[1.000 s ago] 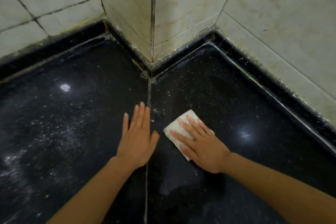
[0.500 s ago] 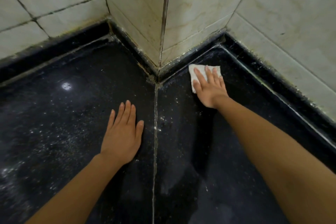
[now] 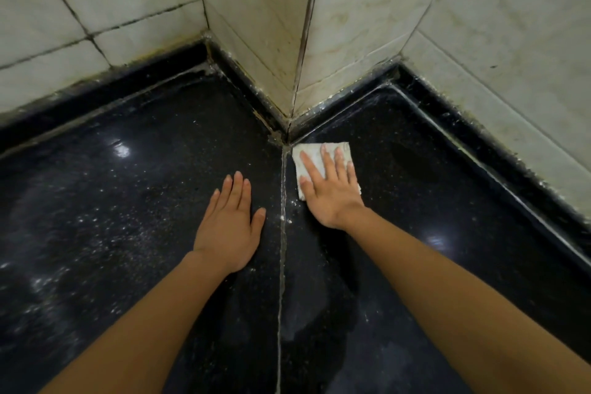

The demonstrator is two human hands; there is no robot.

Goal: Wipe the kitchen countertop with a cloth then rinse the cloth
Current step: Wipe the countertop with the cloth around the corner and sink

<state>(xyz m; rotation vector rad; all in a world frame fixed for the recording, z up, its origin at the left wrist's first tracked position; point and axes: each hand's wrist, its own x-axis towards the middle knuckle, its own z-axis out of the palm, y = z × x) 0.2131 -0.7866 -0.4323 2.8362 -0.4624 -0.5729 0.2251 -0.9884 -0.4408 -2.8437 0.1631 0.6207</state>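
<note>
A single head-worn camera looks forward and steeply down onto the dark tabletop [image 3: 128, 233], facing the tiled wall corner [image 3: 297, 41] at the top. It sits near: tabletop fills the lower frame, tiles the upper.

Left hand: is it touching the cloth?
No, the left hand lies flat on bare countertop, across the seam from the cloth under the right hand.

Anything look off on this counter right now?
White specks are scattered over the left slab of the countertop, beside the left hand. Dark grime lines the corner joint at the wall. The cloth lies flat under the right hand.
</note>
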